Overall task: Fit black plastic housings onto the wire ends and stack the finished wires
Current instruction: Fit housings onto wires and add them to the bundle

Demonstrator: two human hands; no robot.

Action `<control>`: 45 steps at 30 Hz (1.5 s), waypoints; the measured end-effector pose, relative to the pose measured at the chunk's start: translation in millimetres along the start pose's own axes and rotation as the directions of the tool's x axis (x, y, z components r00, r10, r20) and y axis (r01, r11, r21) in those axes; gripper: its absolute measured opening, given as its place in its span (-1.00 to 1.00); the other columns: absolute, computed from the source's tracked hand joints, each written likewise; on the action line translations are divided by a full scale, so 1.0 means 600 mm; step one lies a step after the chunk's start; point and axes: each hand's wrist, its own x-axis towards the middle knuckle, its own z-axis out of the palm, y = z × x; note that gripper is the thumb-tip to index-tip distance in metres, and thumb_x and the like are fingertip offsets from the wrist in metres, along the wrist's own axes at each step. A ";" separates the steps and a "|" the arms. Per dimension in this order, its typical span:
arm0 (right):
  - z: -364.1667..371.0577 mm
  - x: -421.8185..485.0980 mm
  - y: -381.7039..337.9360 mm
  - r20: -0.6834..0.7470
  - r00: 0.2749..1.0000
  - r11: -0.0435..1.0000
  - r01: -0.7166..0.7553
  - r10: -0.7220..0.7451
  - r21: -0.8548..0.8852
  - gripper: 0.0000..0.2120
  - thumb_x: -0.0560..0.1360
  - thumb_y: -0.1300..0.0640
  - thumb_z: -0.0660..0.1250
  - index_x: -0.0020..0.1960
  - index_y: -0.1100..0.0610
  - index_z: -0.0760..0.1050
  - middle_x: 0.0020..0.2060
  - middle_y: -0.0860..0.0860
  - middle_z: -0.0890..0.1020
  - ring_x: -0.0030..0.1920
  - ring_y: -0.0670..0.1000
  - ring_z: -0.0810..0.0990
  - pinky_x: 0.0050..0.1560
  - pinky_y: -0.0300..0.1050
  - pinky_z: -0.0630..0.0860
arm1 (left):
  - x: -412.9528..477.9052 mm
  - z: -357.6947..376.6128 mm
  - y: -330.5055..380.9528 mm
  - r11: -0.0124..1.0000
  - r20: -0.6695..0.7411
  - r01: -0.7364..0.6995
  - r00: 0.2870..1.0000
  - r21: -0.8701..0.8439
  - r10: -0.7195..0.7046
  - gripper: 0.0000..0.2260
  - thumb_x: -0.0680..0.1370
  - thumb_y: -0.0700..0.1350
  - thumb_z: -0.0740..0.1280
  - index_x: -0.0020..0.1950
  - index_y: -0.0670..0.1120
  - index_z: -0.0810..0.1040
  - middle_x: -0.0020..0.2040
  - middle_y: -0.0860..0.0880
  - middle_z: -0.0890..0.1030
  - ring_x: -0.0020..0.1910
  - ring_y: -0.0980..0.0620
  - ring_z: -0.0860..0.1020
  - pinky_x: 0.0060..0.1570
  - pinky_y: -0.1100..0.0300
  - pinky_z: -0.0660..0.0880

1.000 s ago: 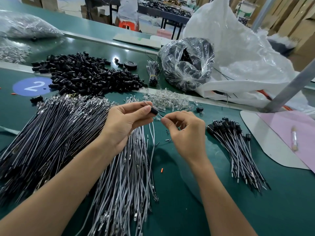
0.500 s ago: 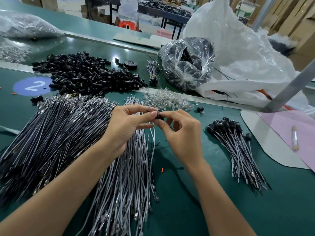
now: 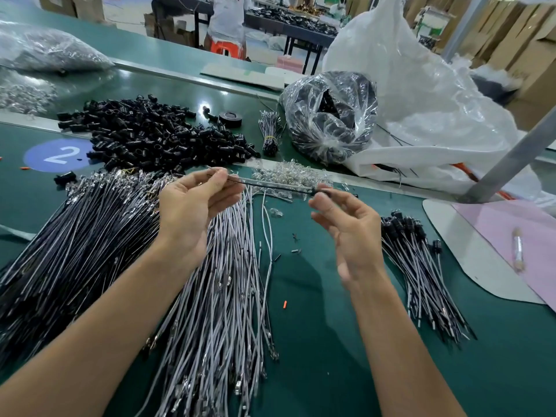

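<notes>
My left hand [image 3: 192, 212] pinches one end of a thin wire pair [image 3: 270, 187] stretched level above the table. My right hand [image 3: 349, 233] pinches the other end, where a small black housing [image 3: 323, 192] sits on it. Below lie a spread of white wires [image 3: 228, 281] and, to the left, a spread of black wires [image 3: 75, 254]. A heap of loose black housings [image 3: 156, 136] lies at the back. The stack of finished wires [image 3: 421, 272], housings at its far end, lies to the right.
A pile of clear small parts [image 3: 288, 176] sits behind the hands. A clear bag of black parts [image 3: 331, 115] and a big white bag [image 3: 421, 100] stand back right. A metal post [image 3: 511, 158] slants at right, beside a pink sheet [image 3: 517, 236]. A blue "2" sticker [image 3: 58, 155] marks the left.
The hands, close together with the housing between them, have drawn apart. The wire now stretches between them with the housing at my right hand's end.
</notes>
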 end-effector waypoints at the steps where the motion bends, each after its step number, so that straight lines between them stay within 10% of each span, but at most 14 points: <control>1: -0.003 0.001 -0.004 0.024 0.999 0.981 -0.053 0.049 0.186 -0.87 0.36 0.19 0.44 -0.10 0.18 0.62 -0.07 0.06 0.69 -0.10 0.00 0.67 -0.02 -0.11 0.60 | 0.000 -0.001 0.001 0.998 0.087 0.049 0.995 0.030 -0.052 -0.94 0.47 -0.27 0.37 -0.07 -0.20 0.60 -0.19 -0.13 0.70 -0.19 -0.05 0.69 -0.19 0.21 0.63; 5: -0.023 0.006 -0.022 0.103 0.982 0.666 -0.183 0.159 0.723 -0.69 0.60 0.19 0.21 -0.16 0.27 0.67 -0.07 0.17 0.70 -0.05 0.10 0.71 0.04 0.02 0.64 | -0.009 -0.001 0.007 0.972 0.567 0.100 0.797 0.214 -0.207 -0.69 0.47 0.02 0.32 0.06 -0.19 0.59 0.15 -0.19 0.63 0.09 -0.14 0.62 0.05 0.02 0.61; 9: -0.031 0.001 -0.025 0.206 0.966 0.480 -0.256 0.156 0.839 -0.83 0.54 0.21 0.27 -0.08 0.30 0.59 -0.28 0.10 0.66 -0.33 -0.01 0.66 -0.26 -0.13 0.65 | -0.013 0.009 0.004 0.956 0.568 0.127 0.780 0.266 -0.262 -0.39 0.44 0.36 0.08 0.02 -0.14 0.59 0.22 -0.13 0.62 0.15 -0.09 0.57 0.09 -0.01 0.56; 17: 0.021 -0.020 0.007 0.410 0.887 0.964 -0.258 0.211 0.063 -0.63 0.41 0.21 0.37 0.21 0.19 0.49 -0.37 0.08 0.62 -0.46 -0.06 0.56 -0.35 -0.23 0.56 | -0.015 0.015 -0.021 0.915 0.486 -0.014 0.851 0.402 -0.200 -0.66 0.41 0.02 0.40 0.09 -0.15 0.67 -0.08 -0.13 0.69 -0.14 -0.02 0.61 -0.07 0.15 0.59; 30: 0.032 -0.031 0.012 0.333 0.935 0.982 -0.067 0.125 -0.178 -0.94 0.51 0.30 0.38 -0.13 0.28 0.61 -0.37 0.13 0.68 -0.45 0.04 0.63 -0.36 -0.16 0.60 | -0.016 0.017 -0.023 0.926 0.397 -0.120 0.917 0.358 -0.035 -0.78 0.29 0.03 0.47 -0.11 0.03 0.74 -0.13 -0.04 0.73 -0.15 0.13 0.59 -0.16 0.32 0.47; 36: 0.035 -0.036 0.013 0.330 0.942 0.995 -0.035 0.064 -0.094 -0.96 0.50 0.32 0.38 -0.10 0.28 0.60 -0.35 0.14 0.69 -0.40 0.08 0.68 -0.34 -0.14 0.61 | -0.023 0.023 -0.026 0.932 0.384 -0.130 0.923 0.340 -0.011 -0.74 0.29 -0.04 0.49 -0.05 -0.04 0.71 -0.10 -0.08 0.73 -0.09 0.05 0.65 0.06 0.07 0.49; 45: 0.036 -0.037 0.007 0.370 0.929 0.999 0.021 -0.005 -0.039 -0.47 0.36 0.16 0.47 0.26 0.03 0.35 -0.27 0.16 0.72 -0.32 0.11 0.71 -0.29 -0.11 0.62 | -0.025 0.021 -0.018 0.933 0.405 -0.122 0.914 0.337 -0.027 -0.71 0.30 0.06 0.49 -0.07 -0.07 0.73 -0.10 -0.13 0.72 -0.15 0.02 0.63 -0.02 0.04 0.49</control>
